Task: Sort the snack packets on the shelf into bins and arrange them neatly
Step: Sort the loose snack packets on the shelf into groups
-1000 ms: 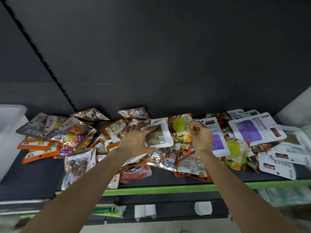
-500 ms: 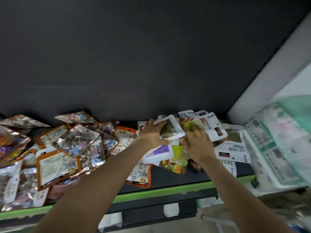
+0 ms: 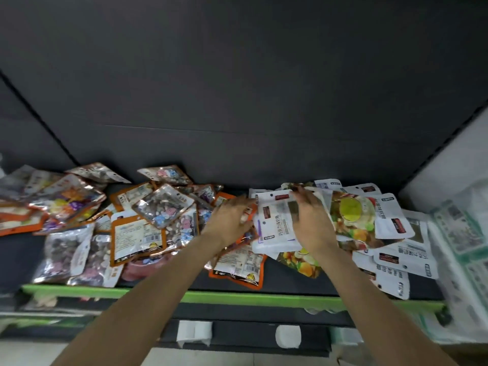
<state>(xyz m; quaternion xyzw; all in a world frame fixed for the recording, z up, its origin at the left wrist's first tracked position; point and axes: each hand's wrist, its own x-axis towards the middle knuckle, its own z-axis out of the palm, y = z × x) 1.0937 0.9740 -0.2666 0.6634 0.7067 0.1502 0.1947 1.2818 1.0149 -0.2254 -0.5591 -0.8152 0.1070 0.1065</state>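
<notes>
Snack packets (image 3: 163, 207) glossy, orange-edged left, white-backed right, heaped on shelf (image 3: 237, 295)

The shelf (image 3: 290, 280) has a matt dark deck, and its front lip (image 3: 237, 297) is smooth green, lightly shiny. The back panel (image 3: 237, 101) is matt dark grey with a faintly grainy look. The left packets (image 3: 163, 207) are glossy clear plastic film with crinkled, mirror-like foil edges that catch the light; several have flat orange printed backs (image 3: 136, 237) with paper-like labels. The right packets (image 3: 274, 220) are smoother white plastic with a soft sheen, and 1 fruit-print packet (image 3: 351, 217) looks glossier. The bin (image 3: 459, 244) at right is translucent, cloudy plastic.
</notes>
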